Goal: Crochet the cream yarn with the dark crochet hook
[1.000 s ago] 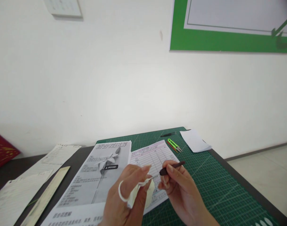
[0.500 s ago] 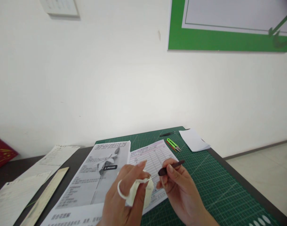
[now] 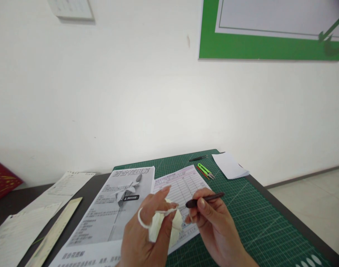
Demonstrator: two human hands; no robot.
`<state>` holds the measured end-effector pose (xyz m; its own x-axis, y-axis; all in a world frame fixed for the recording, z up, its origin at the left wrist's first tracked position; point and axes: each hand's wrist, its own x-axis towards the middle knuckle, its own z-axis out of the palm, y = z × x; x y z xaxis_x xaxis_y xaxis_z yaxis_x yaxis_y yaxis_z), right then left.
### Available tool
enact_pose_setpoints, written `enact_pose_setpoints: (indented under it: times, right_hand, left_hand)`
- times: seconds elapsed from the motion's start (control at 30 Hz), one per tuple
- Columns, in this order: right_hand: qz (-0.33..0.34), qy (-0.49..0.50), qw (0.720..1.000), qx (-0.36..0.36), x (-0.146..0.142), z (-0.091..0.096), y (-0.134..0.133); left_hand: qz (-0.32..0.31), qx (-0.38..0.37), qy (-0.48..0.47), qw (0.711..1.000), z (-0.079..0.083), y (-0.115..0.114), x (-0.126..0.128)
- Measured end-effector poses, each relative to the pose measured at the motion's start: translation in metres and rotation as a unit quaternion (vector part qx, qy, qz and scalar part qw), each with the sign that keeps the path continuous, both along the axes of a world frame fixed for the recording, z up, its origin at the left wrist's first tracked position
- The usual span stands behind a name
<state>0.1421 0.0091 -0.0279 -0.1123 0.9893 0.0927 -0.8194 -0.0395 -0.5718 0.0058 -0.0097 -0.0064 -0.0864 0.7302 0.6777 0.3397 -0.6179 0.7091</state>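
My left hand (image 3: 147, 230) is closed around a small cream-white crocheted piece (image 3: 165, 226), with a strand of white yarn (image 3: 141, 222) looped round one finger. My right hand (image 3: 211, 226) pinches a dark crochet hook (image 3: 204, 200), and its metal tip reaches into the top edge of the piece. Both hands hover above the printed sheets at the near edge of the green cutting mat (image 3: 250, 215).
A grey instruction sheet (image 3: 116, 207) and a pink-lined form (image 3: 183, 185) lie under my hands. Green thread snips (image 3: 205, 170), a dark pen (image 3: 197, 158) and white folded paper (image 3: 229, 165) sit at the mat's far end. A wooden ruler (image 3: 54, 231) and papers (image 3: 25, 222) lie left.
My right hand has tilted the hook flatter and moved it slightly right, while the left hand has shifted the piece a little. The rest of the table is unchanged.
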Motion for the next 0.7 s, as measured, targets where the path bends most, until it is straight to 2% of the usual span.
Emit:
enact_pose_setpoints:
  times: [0.17, 0.47, 0.7]
  right_hand:
    - [0.007, 0.009, 1.0, -0.006, 0.0, 0.0003, -0.0002]
    - [-0.015, -0.021, 0.999, 0.019, 0.0008, -0.0004, -0.0011]
    - [-0.045, -0.045, 0.997, 0.036, 0.0006, 0.0008, -0.0012]
  left_hand:
    - [-0.016, 0.002, -0.005, 1.0, 0.0012, 0.0, 0.0006]
    - [-0.011, 0.029, 0.062, 0.998, -0.0028, 0.0033, -0.0059]
    - [-0.01, 0.0, 0.048, 0.999, -0.004, 0.0032, -0.006]
